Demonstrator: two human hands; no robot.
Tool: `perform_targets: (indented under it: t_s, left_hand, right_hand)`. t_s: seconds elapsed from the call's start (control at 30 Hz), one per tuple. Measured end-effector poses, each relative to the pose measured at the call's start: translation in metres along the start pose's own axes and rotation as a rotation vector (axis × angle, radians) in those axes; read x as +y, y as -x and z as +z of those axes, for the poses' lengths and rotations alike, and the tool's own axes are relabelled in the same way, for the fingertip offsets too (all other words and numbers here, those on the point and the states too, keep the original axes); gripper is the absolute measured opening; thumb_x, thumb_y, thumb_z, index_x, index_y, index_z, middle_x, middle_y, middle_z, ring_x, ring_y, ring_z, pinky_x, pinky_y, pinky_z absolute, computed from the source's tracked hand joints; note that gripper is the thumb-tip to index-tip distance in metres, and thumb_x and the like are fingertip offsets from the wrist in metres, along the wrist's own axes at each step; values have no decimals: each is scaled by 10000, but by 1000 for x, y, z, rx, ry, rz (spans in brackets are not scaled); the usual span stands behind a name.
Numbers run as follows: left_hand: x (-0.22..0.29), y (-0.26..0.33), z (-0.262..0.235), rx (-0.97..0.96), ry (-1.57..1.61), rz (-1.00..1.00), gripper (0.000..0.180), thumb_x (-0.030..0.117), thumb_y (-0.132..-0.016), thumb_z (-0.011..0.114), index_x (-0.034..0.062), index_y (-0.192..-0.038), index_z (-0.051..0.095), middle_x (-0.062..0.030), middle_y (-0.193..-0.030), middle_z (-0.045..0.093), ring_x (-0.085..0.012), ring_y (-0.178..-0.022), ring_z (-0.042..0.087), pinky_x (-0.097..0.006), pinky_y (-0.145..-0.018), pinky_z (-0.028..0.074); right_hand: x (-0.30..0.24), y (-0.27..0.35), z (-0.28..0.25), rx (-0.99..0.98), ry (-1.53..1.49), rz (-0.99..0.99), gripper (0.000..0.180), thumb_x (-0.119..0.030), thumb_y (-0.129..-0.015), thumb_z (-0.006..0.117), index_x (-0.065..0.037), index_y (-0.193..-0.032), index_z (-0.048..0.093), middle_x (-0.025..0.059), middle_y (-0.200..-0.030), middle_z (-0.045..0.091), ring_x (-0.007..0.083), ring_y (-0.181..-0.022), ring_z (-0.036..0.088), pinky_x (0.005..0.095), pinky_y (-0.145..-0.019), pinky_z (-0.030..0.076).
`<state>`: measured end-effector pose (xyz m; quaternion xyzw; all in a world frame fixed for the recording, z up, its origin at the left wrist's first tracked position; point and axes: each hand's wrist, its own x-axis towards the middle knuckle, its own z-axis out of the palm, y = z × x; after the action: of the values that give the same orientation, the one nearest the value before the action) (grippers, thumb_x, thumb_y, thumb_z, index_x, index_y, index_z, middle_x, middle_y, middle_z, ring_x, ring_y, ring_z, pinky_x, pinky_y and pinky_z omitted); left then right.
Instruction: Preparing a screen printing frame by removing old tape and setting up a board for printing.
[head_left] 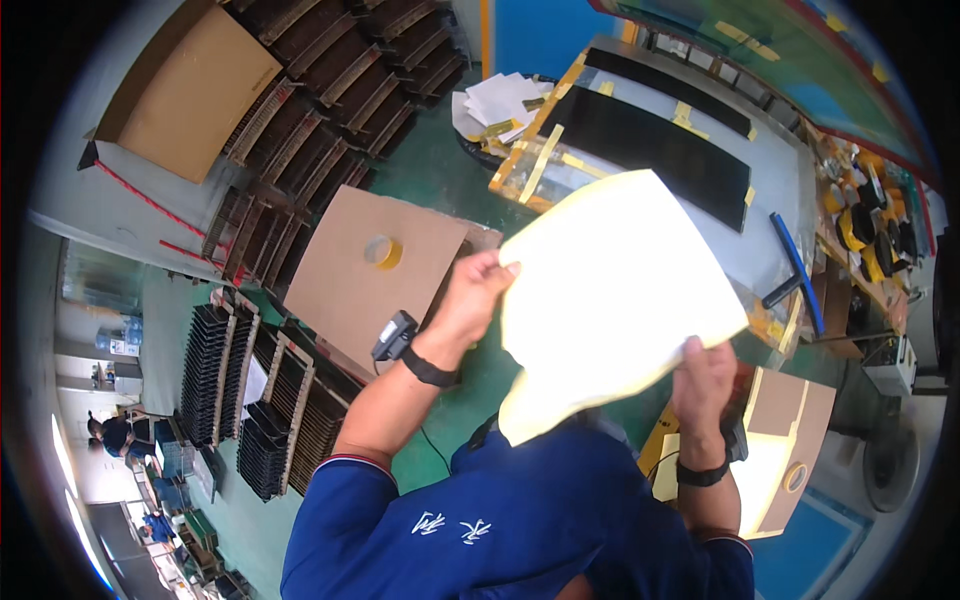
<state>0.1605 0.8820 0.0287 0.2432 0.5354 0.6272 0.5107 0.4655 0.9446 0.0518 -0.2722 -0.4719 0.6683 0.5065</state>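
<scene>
A large, thin, pale yellow sheet (620,290) is held up in front of my chest, with its lower left edge curling. My left hand (472,295) pinches the sheet's left edge between thumb and fingers. Its lower right corner is gripped by my right hand (705,378). Behind the sheet stands a worktable (690,235) bearing black panels (640,145) fixed with yellow tape strips. A squeegee with a blue edge (795,270) lies at the table's right side. Beside my right wrist, more pale yellow sheets (768,470) lie on cardboard.
To my left, a yellow tape roll (382,252) rests on a cardboard-covered stand (340,265). Dark slotted racks (215,370) stand farther left. A bin of discarded paper (500,105) is ahead. Several tape rolls (865,220) hang at right, near a fan (890,470). People (120,435) work far left.
</scene>
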Motion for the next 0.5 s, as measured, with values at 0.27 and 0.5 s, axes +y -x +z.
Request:
perform_targets:
  t_s: [0.27, 0.5]
  left_hand:
    - [50, -101, -41, 49, -11, 42, 198, 108, -958, 624, -27, -1100, 656, -82, -1033, 704, -156, -877, 678, -290, -803, 545]
    - [59, -278, -153, 359, 45, 153, 133, 82, -942, 640, -30, -1012, 657, -89, -923, 698, -172, -767, 678, -279, -679, 546]
  right_hand:
    - [-37, -43, -41, 186, -107, -192, 376, -101, -965, 585, 83, -1278, 485, 200, -1261, 595, 268, -1192, 573, 407, -1069, 423]
    - [-78, -47, -117, 204, -273, -304, 471, -255, -1045, 411, 56, -1399, 408, 185, -1402, 503, 304, -1279, 501, 467, -1112, 374]
